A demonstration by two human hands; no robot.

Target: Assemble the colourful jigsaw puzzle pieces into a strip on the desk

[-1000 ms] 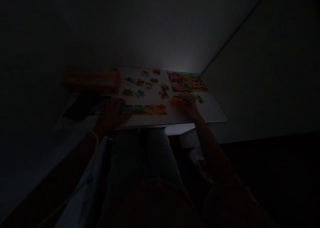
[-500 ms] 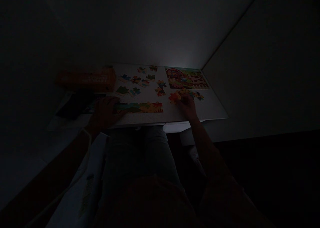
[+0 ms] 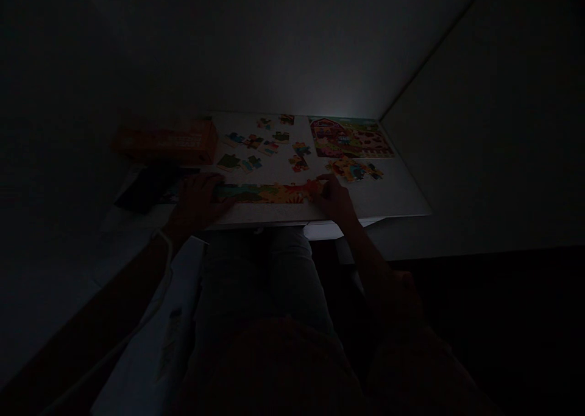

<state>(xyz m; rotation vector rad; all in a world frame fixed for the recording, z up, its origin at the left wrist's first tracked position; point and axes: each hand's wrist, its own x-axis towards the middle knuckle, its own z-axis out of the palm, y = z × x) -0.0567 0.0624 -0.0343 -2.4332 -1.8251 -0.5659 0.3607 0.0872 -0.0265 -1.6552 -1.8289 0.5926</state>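
Observation:
The scene is very dark. A joined strip of jigsaw pieces (image 3: 267, 192) lies along the front of a white table (image 3: 393, 193). My left hand (image 3: 197, 200) rests flat on the strip's left end. My right hand (image 3: 333, 198) is at the strip's right end, its fingers on an orange-red piece (image 3: 316, 187) that touches the strip. Whether the fingers pinch that piece or only press it is hard to tell. Several loose pieces (image 3: 256, 145) are scattered behind the strip.
An orange puzzle box (image 3: 167, 142) lies at the back left. A picture sheet of a farm (image 3: 350, 137) sits at the back right, with a small cluster of pieces (image 3: 354, 170) in front of it. A dark flat object (image 3: 146, 187) lies left of my left hand.
My right hand has moved left from the cluster of pieces to the right end of the strip, bringing an orange-red piece with it. My left hand has stayed on the strip.

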